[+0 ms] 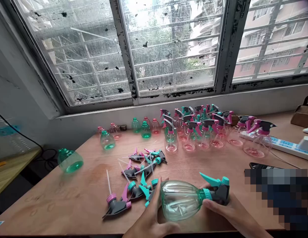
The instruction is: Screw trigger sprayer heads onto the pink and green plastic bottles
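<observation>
A clear green spray bottle (181,200) lies on its side in the air above the table's front, its base to the left. My left hand (150,215) is closed around the base end. At the neck sits a black and teal trigger spray head (220,192), gripped by my right hand (234,211) with the thumb by the collar. Whether the collar is fully tightened, I cannot tell. Left of my hands lie several loose spray heads, among them a pink and grey one (116,205) with its straw pointing up.
Several bottles with spray heads fitted, such as a pink one (258,142), stand at the back right. Bottles without heads, including a green one (70,161), stand on the left and back of the wooden table (57,201). A power strip (287,147) lies at right.
</observation>
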Demonstrator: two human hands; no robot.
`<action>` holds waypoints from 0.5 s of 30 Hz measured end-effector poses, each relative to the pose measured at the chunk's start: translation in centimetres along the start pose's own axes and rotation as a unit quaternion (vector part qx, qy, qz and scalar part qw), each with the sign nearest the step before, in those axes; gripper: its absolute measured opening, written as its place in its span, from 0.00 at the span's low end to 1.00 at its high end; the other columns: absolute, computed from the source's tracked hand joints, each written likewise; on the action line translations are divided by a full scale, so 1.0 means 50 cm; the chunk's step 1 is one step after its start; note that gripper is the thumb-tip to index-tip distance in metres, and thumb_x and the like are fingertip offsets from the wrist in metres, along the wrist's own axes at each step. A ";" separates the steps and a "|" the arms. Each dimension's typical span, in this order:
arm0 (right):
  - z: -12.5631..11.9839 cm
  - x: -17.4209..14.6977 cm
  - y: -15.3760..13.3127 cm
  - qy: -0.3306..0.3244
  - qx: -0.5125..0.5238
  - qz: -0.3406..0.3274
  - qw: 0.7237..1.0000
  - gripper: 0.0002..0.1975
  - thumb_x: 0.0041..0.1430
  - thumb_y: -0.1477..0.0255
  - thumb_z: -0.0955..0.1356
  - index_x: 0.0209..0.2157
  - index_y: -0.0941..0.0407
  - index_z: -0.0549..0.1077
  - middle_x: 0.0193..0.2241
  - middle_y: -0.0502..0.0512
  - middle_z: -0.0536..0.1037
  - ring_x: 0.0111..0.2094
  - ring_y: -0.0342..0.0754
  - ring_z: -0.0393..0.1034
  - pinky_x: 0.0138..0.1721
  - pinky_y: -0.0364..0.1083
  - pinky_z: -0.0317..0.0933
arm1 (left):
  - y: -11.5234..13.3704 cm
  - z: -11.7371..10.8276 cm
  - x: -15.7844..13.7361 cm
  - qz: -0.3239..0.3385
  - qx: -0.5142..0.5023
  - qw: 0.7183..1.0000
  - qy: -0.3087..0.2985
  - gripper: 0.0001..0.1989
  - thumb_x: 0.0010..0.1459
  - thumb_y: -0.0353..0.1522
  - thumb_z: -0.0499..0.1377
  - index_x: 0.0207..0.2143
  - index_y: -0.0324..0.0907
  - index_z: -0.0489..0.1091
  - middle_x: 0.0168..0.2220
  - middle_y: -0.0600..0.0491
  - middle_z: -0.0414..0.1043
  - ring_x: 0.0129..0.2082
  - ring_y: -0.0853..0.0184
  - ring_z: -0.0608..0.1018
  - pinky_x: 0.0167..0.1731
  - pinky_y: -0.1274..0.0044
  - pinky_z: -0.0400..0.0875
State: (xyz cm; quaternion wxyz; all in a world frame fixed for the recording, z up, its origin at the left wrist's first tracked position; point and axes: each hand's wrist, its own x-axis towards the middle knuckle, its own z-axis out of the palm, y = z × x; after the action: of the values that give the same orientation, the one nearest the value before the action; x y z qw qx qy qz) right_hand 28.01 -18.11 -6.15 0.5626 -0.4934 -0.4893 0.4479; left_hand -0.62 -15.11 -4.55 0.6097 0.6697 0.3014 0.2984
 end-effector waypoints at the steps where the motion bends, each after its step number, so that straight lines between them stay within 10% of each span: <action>1: 0.000 -0.001 0.000 -0.002 -0.002 0.000 1.000 0.15 0.50 0.59 0.80 0.37 0.51 0.83 0.30 0.49 0.84 0.33 0.54 0.77 0.37 0.47 0.69 | 0.003 0.000 -0.003 -0.006 -0.002 1.000 0.004 0.63 0.55 0.45 0.72 0.75 0.51 0.28 0.78 0.46 0.34 0.75 0.45 0.46 0.72 0.55 0.42; 15: -0.010 -0.001 0.017 0.015 -0.030 -0.008 0.999 0.13 0.52 0.62 0.78 0.37 0.52 0.81 0.27 0.49 0.82 0.30 0.51 0.74 0.33 0.47 0.66 | 0.016 0.013 0.003 -0.002 -0.046 0.998 0.033 0.61 0.53 0.42 0.74 0.75 0.52 0.34 0.76 0.46 0.43 0.75 0.47 0.49 0.73 0.57 0.42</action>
State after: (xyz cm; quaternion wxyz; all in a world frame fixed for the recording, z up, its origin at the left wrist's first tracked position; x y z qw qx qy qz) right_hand 28.49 -18.12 -7.00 0.5584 -0.5124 -0.4984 0.4210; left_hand 0.00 -15.49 -3.81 0.6303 0.6298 0.3088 0.3328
